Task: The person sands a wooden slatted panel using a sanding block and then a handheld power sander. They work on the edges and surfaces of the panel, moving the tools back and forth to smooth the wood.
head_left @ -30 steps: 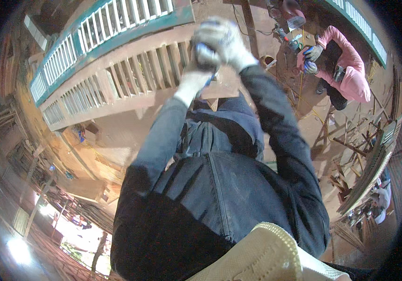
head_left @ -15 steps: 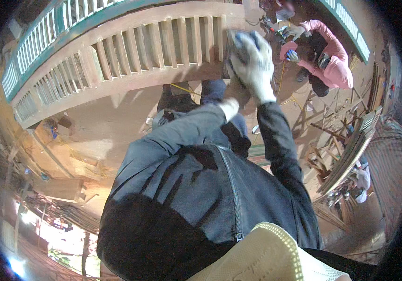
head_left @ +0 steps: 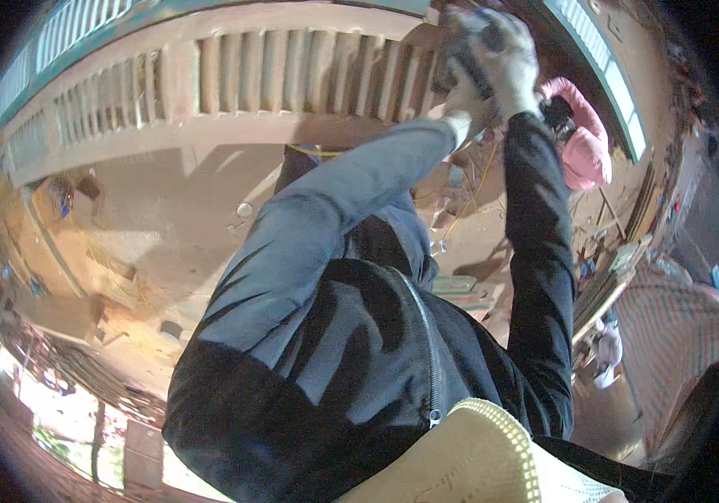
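Both my arms reach up to the right end of a pale brown wooden slatted panel (head_left: 183, 84). My right hand (head_left: 512, 67), in a pale glove, is closed over a dark hand-held tool (head_left: 470, 69). Motion blurs the tool, so its exact kind does not show. My left hand (head_left: 460, 105) is closed at the tool's near side, with its fingers mostly hidden. The tool is at the panel's right end; whether it touches the wood I cannot tell.
A teal-framed panel with white slats (head_left: 49, 63) stands behind, another teal panel (head_left: 598, 71) at the right. Close beyond my right arm is a person in pink (head_left: 586, 151). A yellow cord (head_left: 472, 197) crosses the floor. Stacked boards (head_left: 619, 268) lie at right.
My hands and the tool have moved right and farther away, toward the panel's end. My view has shifted too, and my right forearm now hides part of the co-worker in pink.
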Action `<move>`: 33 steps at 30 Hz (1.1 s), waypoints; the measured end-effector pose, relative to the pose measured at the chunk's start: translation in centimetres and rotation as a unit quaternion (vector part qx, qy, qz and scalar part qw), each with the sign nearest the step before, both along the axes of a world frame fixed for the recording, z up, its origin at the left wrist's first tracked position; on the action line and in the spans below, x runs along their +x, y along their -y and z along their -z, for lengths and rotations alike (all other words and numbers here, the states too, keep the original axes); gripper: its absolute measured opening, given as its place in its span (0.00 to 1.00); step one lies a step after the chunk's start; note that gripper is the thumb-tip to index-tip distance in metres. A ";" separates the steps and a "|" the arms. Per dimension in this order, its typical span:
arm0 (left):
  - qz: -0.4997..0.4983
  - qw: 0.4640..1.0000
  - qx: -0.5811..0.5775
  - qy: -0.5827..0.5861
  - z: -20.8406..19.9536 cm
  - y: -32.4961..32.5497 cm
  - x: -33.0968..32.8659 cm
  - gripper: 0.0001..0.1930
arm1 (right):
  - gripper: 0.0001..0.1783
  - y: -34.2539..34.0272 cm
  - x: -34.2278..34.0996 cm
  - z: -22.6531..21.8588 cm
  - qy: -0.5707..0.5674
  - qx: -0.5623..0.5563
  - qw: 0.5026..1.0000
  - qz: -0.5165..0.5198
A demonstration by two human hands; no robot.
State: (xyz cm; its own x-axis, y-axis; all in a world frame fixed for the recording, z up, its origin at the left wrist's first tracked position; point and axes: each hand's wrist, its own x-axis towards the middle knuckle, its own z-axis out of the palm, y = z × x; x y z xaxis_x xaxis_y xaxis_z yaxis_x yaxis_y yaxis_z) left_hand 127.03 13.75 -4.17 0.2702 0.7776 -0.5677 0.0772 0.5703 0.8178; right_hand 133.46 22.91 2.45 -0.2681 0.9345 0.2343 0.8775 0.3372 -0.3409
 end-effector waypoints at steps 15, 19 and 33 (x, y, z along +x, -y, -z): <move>0.036 0.993 -0.098 -0.063 -2.6 14.4 -2.6 0.62 | 0.29 17.8 -1.3 -0.2 -0.037 -0.115 0.990 0.068; 0.020 0.996 -0.064 -0.061 -1.2 12.1 -1.6 0.62 | 0.28 12.4 -4.4 -1.9 0.014 -0.101 0.995 0.019; 0.057 0.996 -0.073 -0.018 -4.5 3.0 -7.5 0.65 | 0.28 4.2 -2.8 0.3 0.018 -0.010 0.999 0.034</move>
